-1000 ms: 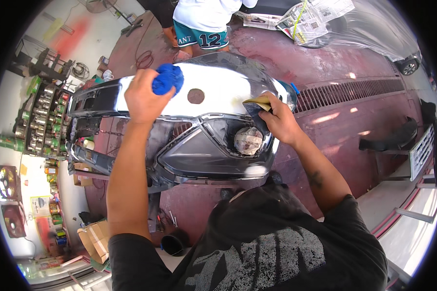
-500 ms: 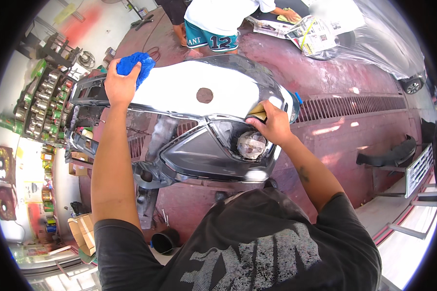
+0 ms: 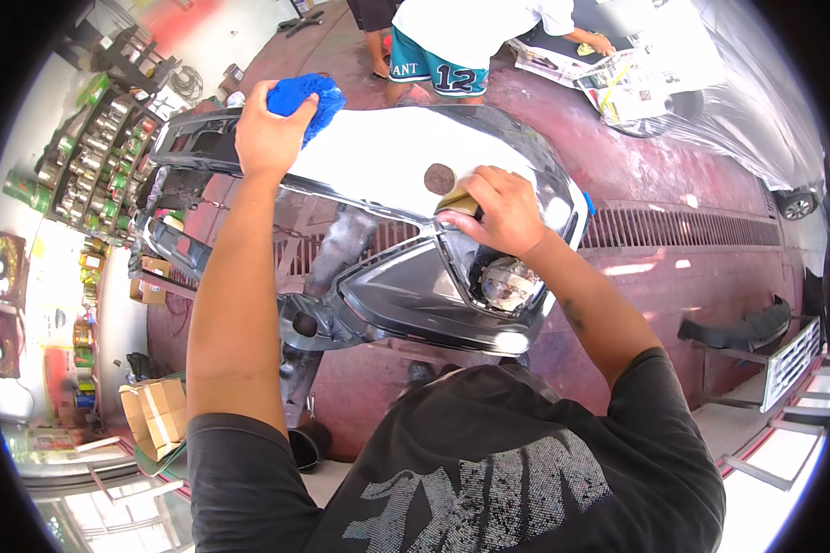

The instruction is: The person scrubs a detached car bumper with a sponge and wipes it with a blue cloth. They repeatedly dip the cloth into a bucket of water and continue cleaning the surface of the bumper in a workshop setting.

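A car bumper [image 3: 387,138] with a white upper face and dark grey and black lower parts lies across in front of me. On the white surface at its left, my left hand [image 3: 269,134] grips a crumpled blue cloth [image 3: 306,100]. My right hand [image 3: 500,210] presses a yellowish sanding pad [image 3: 459,203] against the white part, just right of and below a round dark hole [image 3: 440,179]. Beneath that hand, a round lamp wrapped in clear film [image 3: 507,283] sits in the bumper's opening. The pad's underside is hidden.
Beyond the bumper, a person in teal shorts [image 3: 443,74] bends toward a car covered in plastic sheet [image 3: 756,111] and newspaper [image 3: 632,88]. Shelves of cans [image 3: 97,166] line the left wall. A cardboard box [image 3: 154,417] and black bucket [image 3: 310,444] stand lower left; a floor grate [image 3: 682,228] runs right.
My right hand has slid the pad leftward over the bumper, from above the lamp opening toward the round hole. My left hand stays at the same spot with the blue cloth. The whole view has shifted.
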`<state>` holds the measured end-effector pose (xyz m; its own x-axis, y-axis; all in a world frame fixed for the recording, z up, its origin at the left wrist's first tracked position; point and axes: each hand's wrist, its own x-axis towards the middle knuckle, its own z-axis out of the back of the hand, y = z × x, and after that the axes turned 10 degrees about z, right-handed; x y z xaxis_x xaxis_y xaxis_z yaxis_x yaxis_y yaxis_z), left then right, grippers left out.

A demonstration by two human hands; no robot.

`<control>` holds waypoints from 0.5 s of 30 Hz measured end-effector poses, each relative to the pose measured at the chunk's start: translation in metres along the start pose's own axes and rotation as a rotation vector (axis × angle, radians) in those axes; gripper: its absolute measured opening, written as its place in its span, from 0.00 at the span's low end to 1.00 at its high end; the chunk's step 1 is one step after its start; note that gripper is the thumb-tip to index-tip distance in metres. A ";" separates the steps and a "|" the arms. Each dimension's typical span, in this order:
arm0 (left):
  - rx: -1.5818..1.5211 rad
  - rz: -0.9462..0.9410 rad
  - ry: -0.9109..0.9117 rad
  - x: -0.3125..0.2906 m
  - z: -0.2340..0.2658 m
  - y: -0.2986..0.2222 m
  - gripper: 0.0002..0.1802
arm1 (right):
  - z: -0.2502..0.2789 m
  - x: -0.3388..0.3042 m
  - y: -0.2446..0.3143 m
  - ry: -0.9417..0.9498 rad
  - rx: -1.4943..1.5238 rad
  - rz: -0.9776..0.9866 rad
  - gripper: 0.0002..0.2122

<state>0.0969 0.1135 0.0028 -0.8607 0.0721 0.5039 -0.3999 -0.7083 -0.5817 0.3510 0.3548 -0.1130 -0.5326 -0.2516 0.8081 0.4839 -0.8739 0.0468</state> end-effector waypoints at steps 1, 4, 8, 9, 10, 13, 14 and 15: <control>-0.002 -0.011 -0.007 0.000 0.000 0.000 0.33 | 0.001 0.012 0.002 0.032 0.015 0.029 0.19; -0.022 -0.024 -0.008 -0.002 0.002 0.000 0.32 | 0.001 0.028 0.002 0.094 0.039 0.094 0.21; 0.005 0.029 0.017 -0.009 0.007 -0.010 0.33 | 0.003 0.013 0.005 0.143 0.016 -0.027 0.23; 0.005 0.024 0.019 -0.005 0.010 -0.008 0.33 | -0.004 0.019 0.008 0.122 0.009 -0.036 0.22; 0.008 0.018 0.030 -0.005 0.010 -0.008 0.33 | -0.010 0.032 0.019 0.103 0.004 -0.054 0.21; -0.001 0.022 0.052 -0.008 0.014 -0.009 0.33 | -0.014 0.038 0.039 0.088 -0.015 -0.143 0.19; -0.010 0.027 0.055 -0.008 0.014 -0.009 0.33 | -0.017 0.026 0.039 0.083 -0.022 -0.182 0.19; -0.010 0.014 0.038 -0.006 0.013 -0.008 0.33 | -0.020 0.019 0.040 0.079 -0.028 -0.222 0.19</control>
<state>0.1094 0.1094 0.0128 -0.8777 0.0892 0.4709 -0.3906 -0.7026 -0.5948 0.3462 0.3071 -0.1070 -0.6766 -0.0829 0.7317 0.3300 -0.9224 0.2007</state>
